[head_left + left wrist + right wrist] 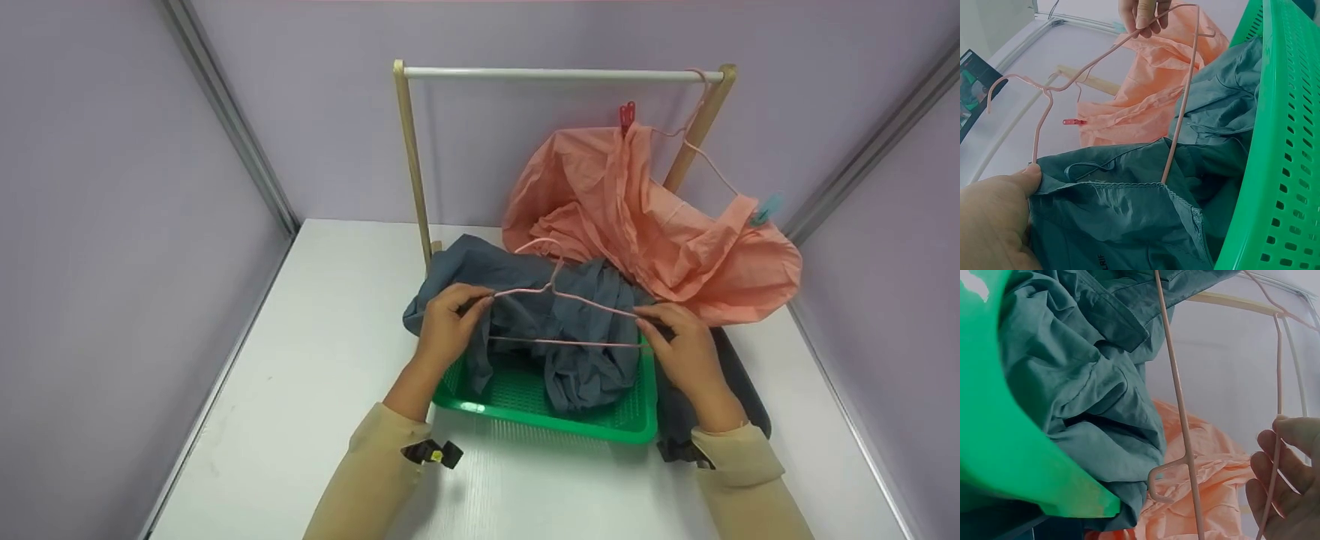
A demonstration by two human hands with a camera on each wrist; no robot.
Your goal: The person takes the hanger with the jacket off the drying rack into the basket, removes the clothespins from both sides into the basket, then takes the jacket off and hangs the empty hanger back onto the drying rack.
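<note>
A pink clothes hanger (592, 304) is stretched between both hands above a blue-grey garment (469, 262). My left hand (448, 319) pinches the hanger's left shoulder together with the garment's edge; in the left wrist view the thumb (1030, 177) presses on that seamed edge. A thin cord loop (1092, 167) shows at the garment's opening, and the hanger's lower bar passes down behind the cloth. My right hand (686, 349) pinches the hanger's right shoulder between thumb and fingers. Part of the garment lies bunched in a green basket (547, 427).
Behind stands a rack with a white rail (525, 73) and wooden posts. From its right end hangs a salmon garment (592, 187) on another hanger, with a red clip (627, 118) and a teal clip (766, 211). A dark object (739, 375) lies right of the basket.
</note>
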